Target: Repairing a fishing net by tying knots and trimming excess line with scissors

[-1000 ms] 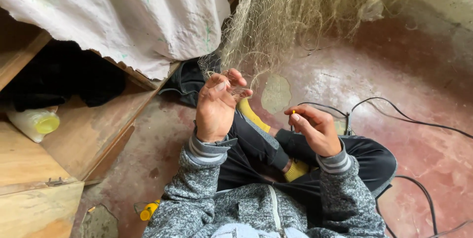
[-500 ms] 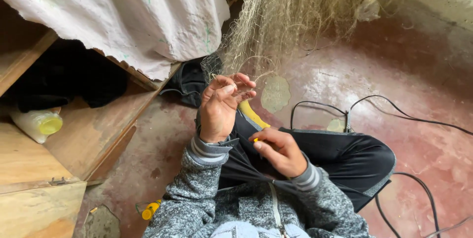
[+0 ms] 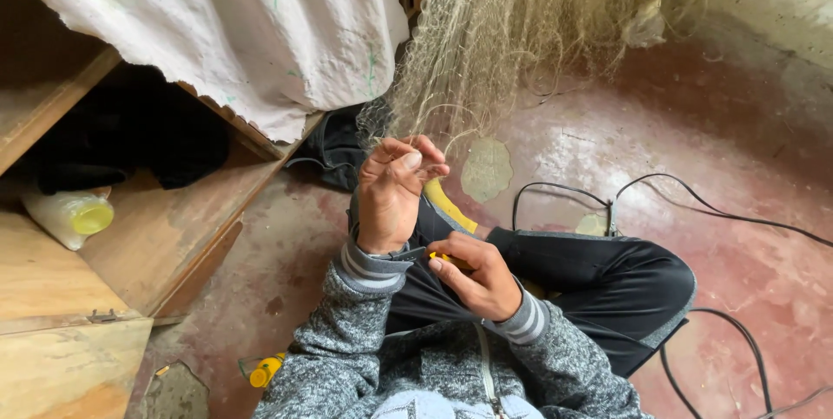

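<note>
The left hand (image 3: 392,198) is raised, its grip pinching strands of the pale net (image 3: 486,46) that hangs above the red floor (image 3: 694,124). The right hand (image 3: 477,276) sits low by the left wrist, clenched round a yellow needle (image 3: 451,258). Black cables (image 3: 607,202) lie just beyond the knee.

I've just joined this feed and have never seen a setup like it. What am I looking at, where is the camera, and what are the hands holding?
One camera, worn on a person's head, looks down at their lap. The person sits on a reddish floor. The left hand is raised and pinches strands of a pale fishing net that hangs in front. The right hand sits lower, near the left wrist, gripping a small yellow tool; I cannot tell its kind. Black cables cross the floor, and a plastic bottle lies on wooden boards at the left.
</note>
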